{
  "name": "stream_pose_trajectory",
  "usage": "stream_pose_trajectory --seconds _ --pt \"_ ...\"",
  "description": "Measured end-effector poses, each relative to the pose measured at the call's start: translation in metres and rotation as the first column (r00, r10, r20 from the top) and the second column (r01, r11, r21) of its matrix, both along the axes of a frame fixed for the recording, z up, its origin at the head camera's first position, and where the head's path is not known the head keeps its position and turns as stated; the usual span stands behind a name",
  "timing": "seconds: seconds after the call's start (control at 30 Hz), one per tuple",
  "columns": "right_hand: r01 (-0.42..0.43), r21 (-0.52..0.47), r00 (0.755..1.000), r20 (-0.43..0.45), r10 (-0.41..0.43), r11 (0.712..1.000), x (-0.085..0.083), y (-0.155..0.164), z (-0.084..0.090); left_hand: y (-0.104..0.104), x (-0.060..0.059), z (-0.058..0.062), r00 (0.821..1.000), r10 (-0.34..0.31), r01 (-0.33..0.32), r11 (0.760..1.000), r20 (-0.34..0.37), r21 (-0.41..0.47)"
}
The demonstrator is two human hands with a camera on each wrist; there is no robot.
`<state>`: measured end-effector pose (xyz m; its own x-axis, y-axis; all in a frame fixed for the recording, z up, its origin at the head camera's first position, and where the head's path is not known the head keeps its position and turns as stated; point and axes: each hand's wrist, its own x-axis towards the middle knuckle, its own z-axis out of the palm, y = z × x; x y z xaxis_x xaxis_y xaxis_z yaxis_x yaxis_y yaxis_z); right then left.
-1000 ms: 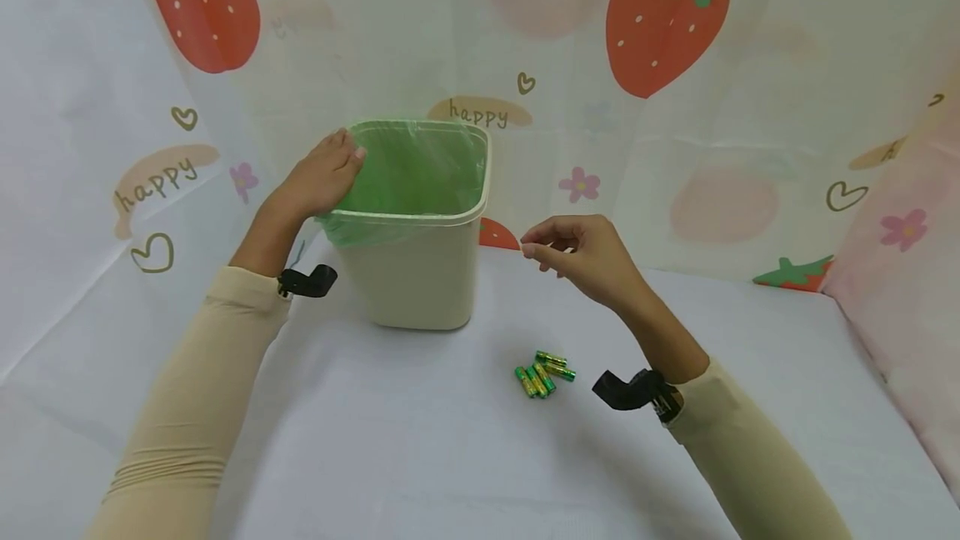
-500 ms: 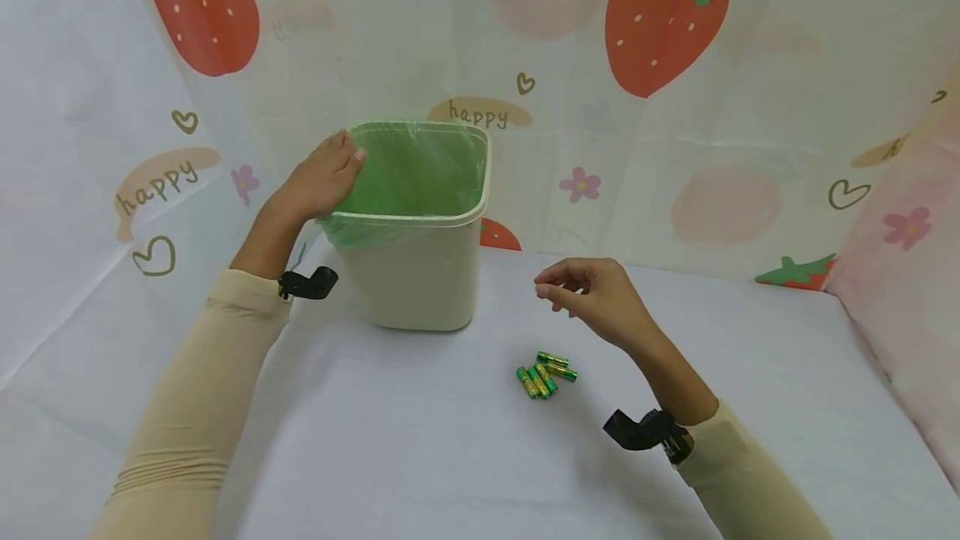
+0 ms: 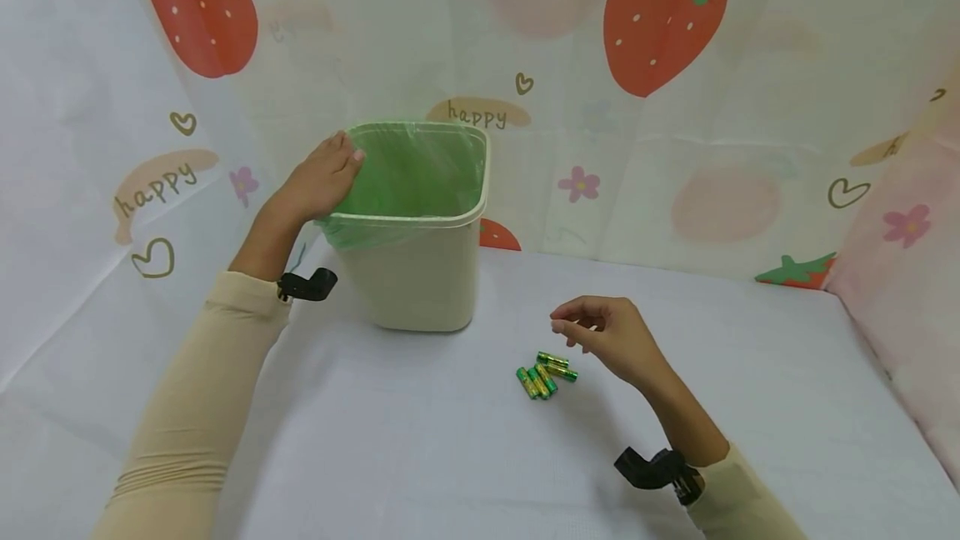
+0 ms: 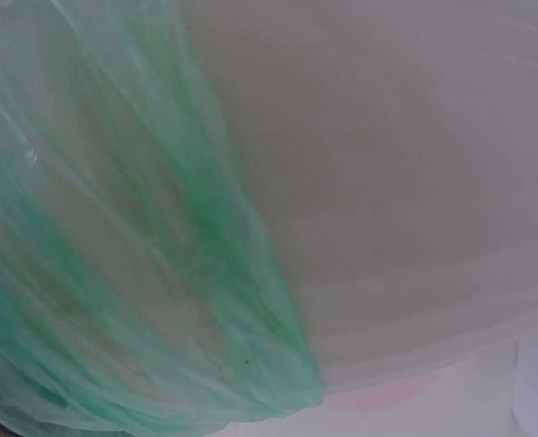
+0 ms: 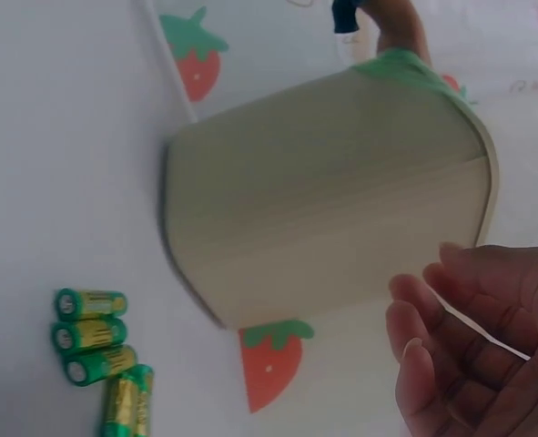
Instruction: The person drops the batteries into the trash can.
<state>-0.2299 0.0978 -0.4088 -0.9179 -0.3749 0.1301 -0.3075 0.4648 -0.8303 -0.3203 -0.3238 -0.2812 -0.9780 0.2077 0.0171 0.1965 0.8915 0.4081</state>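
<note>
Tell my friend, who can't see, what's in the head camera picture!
A person's left hand rests on the rim of a cream plastic bin lined with a thin green plastic bag; their right hand hovers near five small green-and-gold cylindrical batteries on a white surface. Behind is a pale sheet printed with red strawberries.

Left hand (image 3: 321,177) rests higher than curved right hand (image 3: 613,338).

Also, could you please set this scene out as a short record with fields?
Container: cream, rounded-rectangular plastic bin, upright on a white surface
Liner: translucent green plastic bag, folded over part of the rim
Items: five green-and-gold cylindrical batteries, lying apart from the bin
Left hand: on the bin's rim
Right hand: near the batteries, not touching them
</note>
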Motion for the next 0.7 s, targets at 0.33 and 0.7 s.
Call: stream_pose_trajectory --seconds 0.33,0.7 --pt "0.036 -0.005 0.998 0.059 -0.036 0.999 0.005 0.013 -0.033 -0.001 0.0 -0.001 1.0 0.007 -0.007 1.0 0.022 0.005" --pt "0.1 0.035 0.988 0.113 -0.104 0.994 0.006 0.023 -0.068 -0.001 0.0 0.0 1.0 0.002 -0.003 1.0 0.017 0.002"
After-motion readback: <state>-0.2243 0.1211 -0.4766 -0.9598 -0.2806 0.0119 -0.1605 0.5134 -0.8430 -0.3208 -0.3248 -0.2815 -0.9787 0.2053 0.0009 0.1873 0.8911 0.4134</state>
